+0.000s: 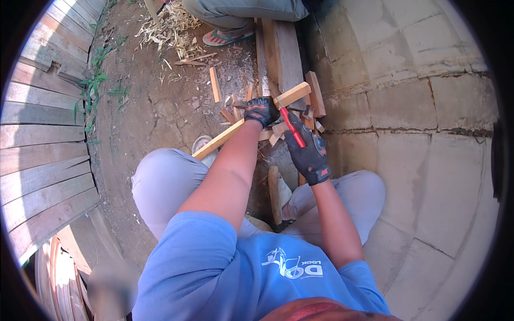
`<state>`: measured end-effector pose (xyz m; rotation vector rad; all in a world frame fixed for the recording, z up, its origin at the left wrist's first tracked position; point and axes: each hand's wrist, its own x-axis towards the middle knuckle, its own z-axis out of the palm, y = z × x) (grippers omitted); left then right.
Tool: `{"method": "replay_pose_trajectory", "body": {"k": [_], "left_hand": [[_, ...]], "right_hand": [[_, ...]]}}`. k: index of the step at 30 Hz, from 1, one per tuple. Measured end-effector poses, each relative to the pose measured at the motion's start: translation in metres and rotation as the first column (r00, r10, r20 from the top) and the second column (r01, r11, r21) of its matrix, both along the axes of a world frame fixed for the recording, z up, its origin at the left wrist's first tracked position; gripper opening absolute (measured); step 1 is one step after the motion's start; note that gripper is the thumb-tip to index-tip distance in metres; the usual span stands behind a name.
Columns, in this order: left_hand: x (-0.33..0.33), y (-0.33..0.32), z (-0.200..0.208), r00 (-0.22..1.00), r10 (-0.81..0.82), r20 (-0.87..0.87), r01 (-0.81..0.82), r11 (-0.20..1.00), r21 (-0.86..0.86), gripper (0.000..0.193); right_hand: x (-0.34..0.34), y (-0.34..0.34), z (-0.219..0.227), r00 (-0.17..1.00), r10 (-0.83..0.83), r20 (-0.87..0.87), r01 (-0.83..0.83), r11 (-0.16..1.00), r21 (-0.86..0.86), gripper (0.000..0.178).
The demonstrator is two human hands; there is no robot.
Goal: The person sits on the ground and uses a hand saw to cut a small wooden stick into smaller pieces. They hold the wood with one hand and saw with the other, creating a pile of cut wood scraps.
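My left hand, in a black glove with red marks, is closed around a long pale wooden strip. It seems to run on beneath the glove to a thicker squared end at the upper right. A slim red tool handle lies in my gloved right hand, whose fingers are wrapped along it. The handle's upper end meets the wood just right of my left hand. Its working tip is too small to make out, so I cannot tell the tool's kind.
Short wood offcuts lie around my hands, beside a thick timber beam. Another person's sandalled foot rests at the top, near a heap of shavings. A block wall stands right, a plank fence left.
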<state>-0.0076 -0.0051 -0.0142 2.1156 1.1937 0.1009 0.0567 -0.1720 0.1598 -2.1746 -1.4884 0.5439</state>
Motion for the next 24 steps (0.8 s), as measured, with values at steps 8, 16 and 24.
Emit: {"method": "replay_pose_trajectory", "body": {"k": [8,16,24], "left_hand": [[-0.004,-0.001,-0.012,1.0,0.005,0.001,-0.005,0.998,0.055,0.048],[-0.018,-0.005,-0.005,1.0,0.019,-0.014,-0.019,0.999,0.03,0.045],[-0.014,-0.007,-0.005,1.0,0.01,-0.012,-0.01,1.0,0.003,0.047]], "right_hand": [[0.003,-0.009,-0.004,1.0,0.009,0.004,-0.009,1.0,0.02,0.045],[-0.007,-0.002,0.005,1.0,-0.001,-0.005,0.001,0.999,-0.051,0.045],[-0.016,0.012,0.011,1.0,-0.027,0.008,0.027,0.999,-0.021,0.046]]}}
